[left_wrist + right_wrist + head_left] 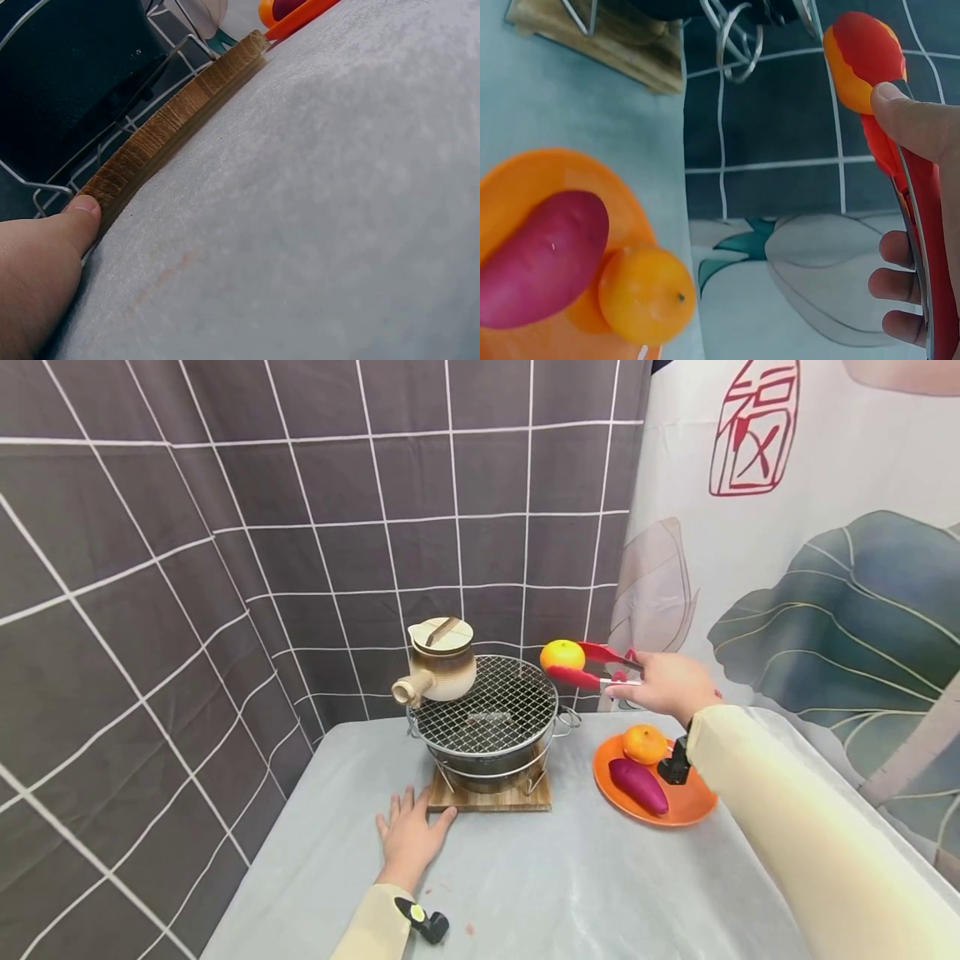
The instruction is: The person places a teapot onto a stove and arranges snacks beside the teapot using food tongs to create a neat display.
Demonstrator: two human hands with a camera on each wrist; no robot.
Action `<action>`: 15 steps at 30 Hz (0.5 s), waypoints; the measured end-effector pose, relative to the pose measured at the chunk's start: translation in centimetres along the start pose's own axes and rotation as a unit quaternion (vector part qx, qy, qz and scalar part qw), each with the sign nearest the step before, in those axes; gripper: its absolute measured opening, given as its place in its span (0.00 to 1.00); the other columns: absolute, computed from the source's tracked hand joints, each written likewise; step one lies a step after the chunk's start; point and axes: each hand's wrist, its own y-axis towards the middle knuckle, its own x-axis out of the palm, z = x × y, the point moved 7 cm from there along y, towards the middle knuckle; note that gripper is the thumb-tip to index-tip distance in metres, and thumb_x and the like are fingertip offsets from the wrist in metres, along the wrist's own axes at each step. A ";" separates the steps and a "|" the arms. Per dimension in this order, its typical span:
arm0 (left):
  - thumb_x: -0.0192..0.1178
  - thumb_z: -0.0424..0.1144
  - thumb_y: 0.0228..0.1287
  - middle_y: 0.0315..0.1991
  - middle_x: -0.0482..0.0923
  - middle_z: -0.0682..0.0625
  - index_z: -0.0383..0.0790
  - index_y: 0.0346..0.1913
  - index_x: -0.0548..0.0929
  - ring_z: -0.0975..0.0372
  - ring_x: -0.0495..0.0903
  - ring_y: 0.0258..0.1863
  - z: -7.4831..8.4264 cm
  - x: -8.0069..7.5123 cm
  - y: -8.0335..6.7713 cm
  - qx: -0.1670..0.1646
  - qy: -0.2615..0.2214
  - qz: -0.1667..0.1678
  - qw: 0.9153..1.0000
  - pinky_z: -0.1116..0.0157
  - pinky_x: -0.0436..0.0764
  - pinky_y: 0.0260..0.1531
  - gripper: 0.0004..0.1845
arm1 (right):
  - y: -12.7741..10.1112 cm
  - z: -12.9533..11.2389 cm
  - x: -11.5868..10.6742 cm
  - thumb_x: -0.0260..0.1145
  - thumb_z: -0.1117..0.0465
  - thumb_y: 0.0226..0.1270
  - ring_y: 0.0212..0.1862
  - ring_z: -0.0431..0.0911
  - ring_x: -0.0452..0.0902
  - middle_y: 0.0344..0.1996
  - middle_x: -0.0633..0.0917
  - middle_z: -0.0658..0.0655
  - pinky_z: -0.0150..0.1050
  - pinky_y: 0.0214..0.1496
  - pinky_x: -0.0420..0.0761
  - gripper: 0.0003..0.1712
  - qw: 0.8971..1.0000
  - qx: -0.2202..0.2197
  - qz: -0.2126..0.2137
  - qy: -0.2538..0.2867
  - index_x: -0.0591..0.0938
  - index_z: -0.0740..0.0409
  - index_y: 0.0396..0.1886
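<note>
Mandarin orange (562, 656) is sitting between the tips of the red tongs (573, 677), held up in the air just off the right rim of the round wire grate (517, 693); exact height over the table not readable. Right hand (667, 683) is grasping the tongs, thumb lying along one arm, other fingers curling round the far side. Handling, by judgement: fruit is likely being light, slightly soft, smooth-skinned and round, so prone to rolling or slipping out; best hold is across its widest part, tips opposed, squeeze gentle so the peel isn't bruising. Tongs are looking springy, metal arms with softer-looking red heads; mid-arm grip is suiting them.

Left hand (411, 837) is lying relaxed with fingers spreading, grasping nothing, at the front left corner of the wooden board (491, 802); thumb tip is touching the board's front edge. How hard it is pressing: cannot tell.

Board is carrying the dark stove (487, 766) in its wire stand, grate on top. Side-handled clay teapot (459, 678), lidded, is standing on the grate's left part. Right of the stove, orange plate (693, 814) is holding a second mandarin (643, 743) and a purple sweet potato (637, 785). Grey tablecloth (585, 885) is lying underneath; grid-patterned curtain (322, 485) is hanging behind.
</note>
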 end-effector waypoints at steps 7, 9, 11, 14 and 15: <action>0.57 0.66 0.67 0.76 0.59 0.35 0.44 0.72 0.73 0.36 0.50 0.77 -0.3 0.1 0.0 -0.003 0.005 -0.001 1.000 0.30 0.39 0.70 0.39 | 0.8 -1.8 0.6 0.62 0.24 0.58 0.51 0.62 0.80 0.56 0.83 0.69 0.61 0.40 0.83 0.58 1.000 0.007 -0.010 -0.007 0.69 0.64 0.73; 0.57 0.66 0.67 0.77 0.59 0.35 0.45 0.72 0.73 0.36 0.50 0.77 -0.3 0.1 0.0 -0.006 0.004 -0.003 1.000 0.31 0.39 0.70 0.39 | 1.1 -2.4 0.7 0.62 0.23 0.57 0.51 0.61 0.80 0.57 0.83 0.69 0.60 0.40 0.83 0.59 1.000 0.007 -0.011 -0.009 0.69 0.63 0.74; 0.57 0.66 0.67 0.77 0.59 0.35 0.45 0.72 0.73 0.36 0.50 0.77 -0.3 0.1 0.0 -0.007 0.003 -0.002 1.000 0.31 0.39 0.70 0.39 | 1.3 -3.0 0.7 0.62 0.24 0.58 0.50 0.61 0.80 0.56 0.83 0.68 0.61 0.40 0.83 0.58 1.000 0.004 -0.010 -0.009 0.69 0.63 0.74; 0.57 0.66 0.67 0.77 0.59 0.35 0.45 0.72 0.73 0.36 0.49 0.77 -0.1 0.0 0.0 -0.006 0.002 -0.003 1.000 0.31 0.39 0.70 0.39 | 1.5 -3.7 0.8 0.63 0.25 0.58 0.48 0.59 0.81 0.53 0.85 0.66 0.60 0.40 0.82 0.55 1.000 0.003 -0.006 -0.008 0.72 0.63 0.71; 0.57 0.66 0.67 0.77 0.58 0.35 0.45 0.72 0.73 0.36 0.49 0.77 -0.1 0.0 0.0 -0.006 0.001 -0.003 1.000 0.31 0.39 0.70 0.39 | 1.6 -3.9 0.9 0.64 0.26 0.58 0.47 0.59 0.81 0.52 0.85 0.66 0.60 0.40 0.82 0.54 1.000 0.003 -0.005 -0.007 0.73 0.63 0.70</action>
